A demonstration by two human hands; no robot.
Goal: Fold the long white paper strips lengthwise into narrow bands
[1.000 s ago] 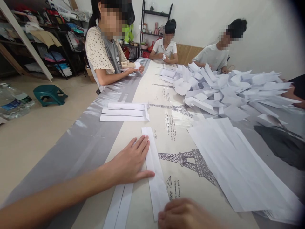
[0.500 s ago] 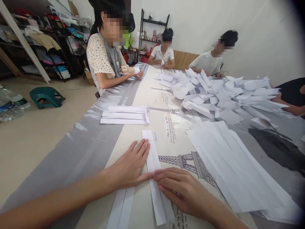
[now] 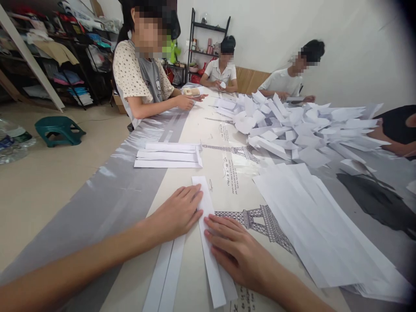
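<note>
Between the two hands on the table, a folded paper strip is lying flat, just right of the left hand and left of the right hand, with fingertips of both touching it. Neither hand is clenching: the left is resting open, fingers close together, and the right is spreading slightly bent fingers along the strip's right side. Compared with the earlier frame, the right fingertips are now reaching farther up the strip, and the left thumb is sitting higher, no longer meeting them. Lengthwise, the strip is running away from the wearer, its far end leaning left, while a paper layer is showing beyond its lower right edge.
</note>
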